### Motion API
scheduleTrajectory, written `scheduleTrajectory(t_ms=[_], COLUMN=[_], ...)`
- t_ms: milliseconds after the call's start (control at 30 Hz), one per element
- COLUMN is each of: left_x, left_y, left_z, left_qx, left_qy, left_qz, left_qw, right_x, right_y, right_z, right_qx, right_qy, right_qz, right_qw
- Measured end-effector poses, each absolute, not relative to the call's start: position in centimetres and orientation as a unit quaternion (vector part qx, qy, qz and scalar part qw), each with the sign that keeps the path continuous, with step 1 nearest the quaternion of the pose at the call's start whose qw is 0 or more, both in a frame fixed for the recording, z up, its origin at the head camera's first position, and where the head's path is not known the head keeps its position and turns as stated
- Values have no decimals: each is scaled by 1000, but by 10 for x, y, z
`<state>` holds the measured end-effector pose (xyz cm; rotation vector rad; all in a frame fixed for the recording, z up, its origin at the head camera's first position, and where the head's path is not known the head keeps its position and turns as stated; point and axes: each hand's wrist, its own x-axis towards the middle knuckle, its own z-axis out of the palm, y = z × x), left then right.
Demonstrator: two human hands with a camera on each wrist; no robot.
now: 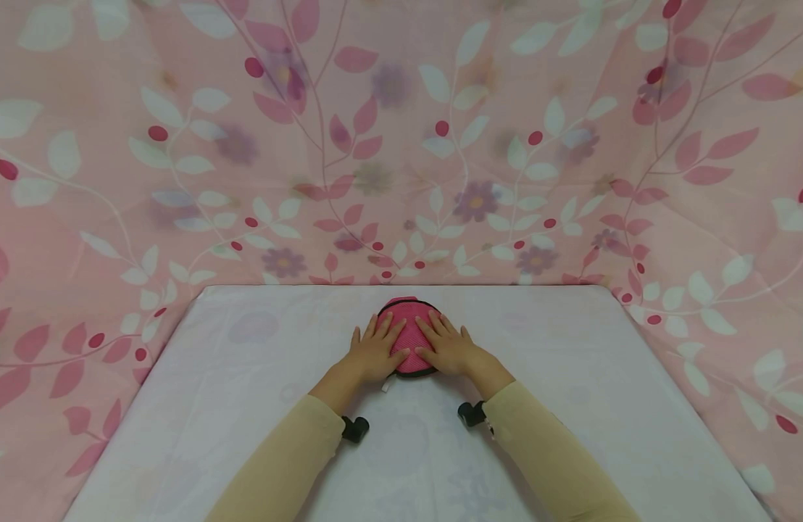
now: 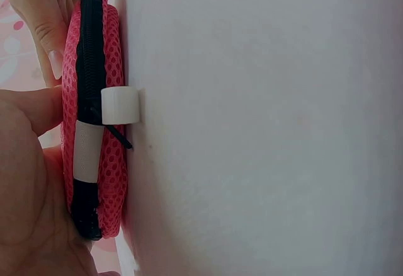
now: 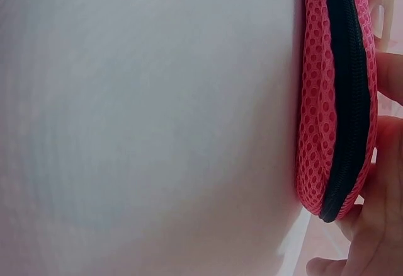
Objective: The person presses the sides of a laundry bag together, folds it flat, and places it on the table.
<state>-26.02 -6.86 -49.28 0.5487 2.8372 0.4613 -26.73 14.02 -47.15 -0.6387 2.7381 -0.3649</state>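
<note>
A rounded pink mesh pouch point(image 1: 412, 335) with a black zipper lies flat on the white-covered table point(image 1: 538, 449). My left hand point(image 1: 373, 354) rests on its left side, palm down with fingers spread. Opposite it, my right hand point(image 1: 455, 353) rests on the right side in the same way; the two thumbs come close together over the near part. From the left wrist, the closed zipper point(image 2: 93, 49) shows along the edge, with a white tab point(image 2: 121, 105) sticking out. The right wrist view shows the zipper point(image 3: 350, 99) running along the pouch's other side. Both palms partly hide the top.
Pink floral cloth point(image 1: 401, 145) hangs behind the table and along both sides. The table's far edge point(image 1: 297, 286) is just beyond the pouch. A small black device point(image 1: 356, 429) is worn at the left wrist, another black device point(image 1: 470, 414) at the right.
</note>
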Motion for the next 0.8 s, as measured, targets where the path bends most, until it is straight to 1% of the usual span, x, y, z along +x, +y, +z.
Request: scheduleTrajectory(t_ms=[267,567,700,800], left_x=[-259,-259,-259,-261], left_y=[-69,-68,-68,-69], left_z=[-487,-485,-487,-490], left_qx=[183,184,182,179], left_qy=[963,963,963,964], left_qz=[159,160,162,167], left_qw=[116,115,112,103], right_x=[-269,-279,-276,-273], right_y=[141,143,142,142], right_z=[-471,-485,-480,-475], right_qx=[-223,-212,-215,-222], right_qy=[954,956,954,952], right_qz=[-125,-123,-130,-147], right_qw=[156,163,164,153])
